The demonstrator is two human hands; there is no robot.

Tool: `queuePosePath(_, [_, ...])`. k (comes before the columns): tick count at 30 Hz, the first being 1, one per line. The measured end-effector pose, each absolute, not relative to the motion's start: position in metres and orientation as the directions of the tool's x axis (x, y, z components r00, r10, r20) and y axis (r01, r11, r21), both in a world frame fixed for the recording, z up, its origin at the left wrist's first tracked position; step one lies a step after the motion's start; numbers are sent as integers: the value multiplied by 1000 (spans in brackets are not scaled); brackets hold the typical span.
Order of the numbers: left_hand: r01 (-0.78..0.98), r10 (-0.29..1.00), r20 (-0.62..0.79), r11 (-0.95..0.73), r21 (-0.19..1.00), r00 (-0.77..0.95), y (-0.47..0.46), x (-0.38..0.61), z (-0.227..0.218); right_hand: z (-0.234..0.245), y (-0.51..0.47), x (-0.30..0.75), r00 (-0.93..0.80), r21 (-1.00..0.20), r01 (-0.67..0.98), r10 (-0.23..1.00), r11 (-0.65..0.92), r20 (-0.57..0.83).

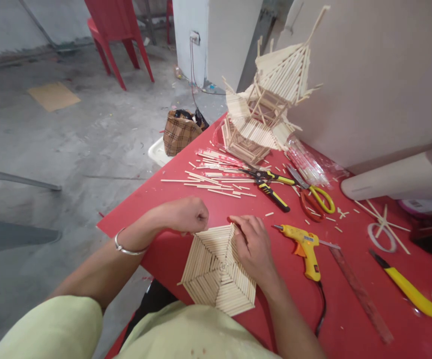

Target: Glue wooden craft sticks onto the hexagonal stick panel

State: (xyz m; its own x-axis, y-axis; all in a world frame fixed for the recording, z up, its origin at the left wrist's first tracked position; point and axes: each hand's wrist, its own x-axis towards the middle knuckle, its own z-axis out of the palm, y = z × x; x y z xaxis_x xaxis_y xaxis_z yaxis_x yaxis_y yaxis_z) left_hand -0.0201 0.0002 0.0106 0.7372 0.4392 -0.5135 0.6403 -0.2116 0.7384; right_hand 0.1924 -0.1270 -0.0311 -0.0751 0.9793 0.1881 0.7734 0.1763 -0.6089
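A flat hexagonal panel (216,269) made of thin wooden sticks lies on the red table (186,199) in front of me. My left hand (186,214) is curled into a fist at the panel's far left edge; what it holds, if anything, is hidden. My right hand (253,244) rests on the panel's right side, fingers bent and pressed to its upper edge. A yellow glue gun (305,247) lies just right of my right hand.
Loose sticks (216,182) lie beyond the panel. A stick-built house model (271,104) stands at the back by the wall. Cutters (271,189), scissors (315,197), a ruler (361,294), a yellow knife (410,289) and a tape ring (382,238) lie to the right.
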Motion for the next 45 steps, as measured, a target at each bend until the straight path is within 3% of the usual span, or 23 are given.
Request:
queuePosePath(26, [656,441,-535,-185,732,721,-1,-19,14,-32,-127,192,-69,-620,761,974,192,217])
queuePosePath(31, [616,468,-467,-237,752,750,0,-19,11,-31,-127,192,-72,-618,762,973,194,217])
queuePosePath(45, [680,446,-559,-172,713,699,0,-20,13,-35,-126,189,-60,-582,790,969,193,240])
